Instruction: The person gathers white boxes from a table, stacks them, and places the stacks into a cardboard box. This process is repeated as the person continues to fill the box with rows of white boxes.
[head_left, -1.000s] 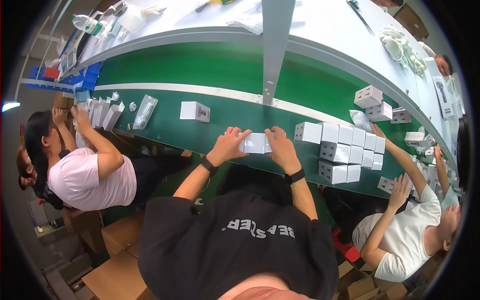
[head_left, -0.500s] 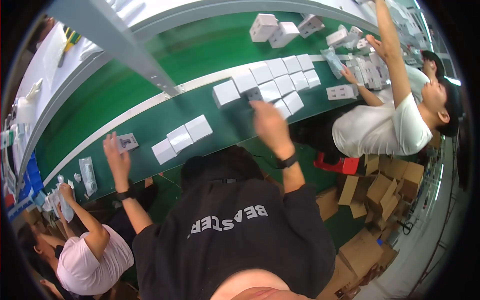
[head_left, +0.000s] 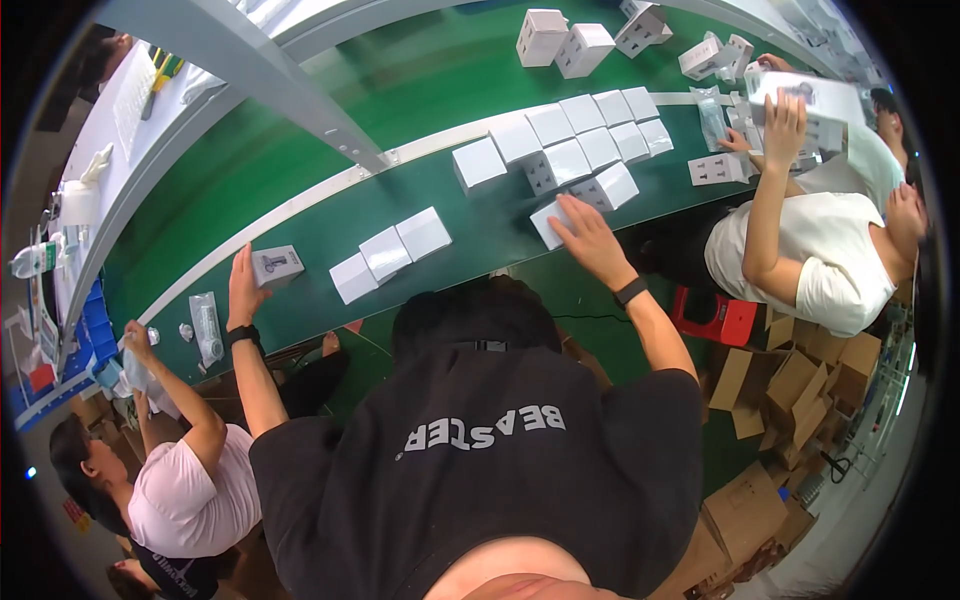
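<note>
Near the front edge of the green work surface, my right hand (head_left: 594,240) grips the end of a small white box (head_left: 547,226), fingers on its top and side. That box sits a little left of another white box (head_left: 618,184) with dark slots on its side. Further left, my left hand (head_left: 244,288) is upright with fingers stretched along the left end of a printed white box (head_left: 277,264); whether it presses on it I cannot tell. Three white boxes in a short row (head_left: 381,252) lie between my hands.
More white boxes (head_left: 562,159) form a block beyond my right hand. A grey metal post (head_left: 330,120) slants over the surface. Co-workers are at both sides; the right one (head_left: 785,130) lifts a box. Open cartons (head_left: 790,385) and a red stool (head_left: 715,315) stand at the right.
My right hand has drawn a white box leftward, apart from the block. My left hand has come against the printed box's left end. The view has shifted; the right co-worker now holds a box up.
</note>
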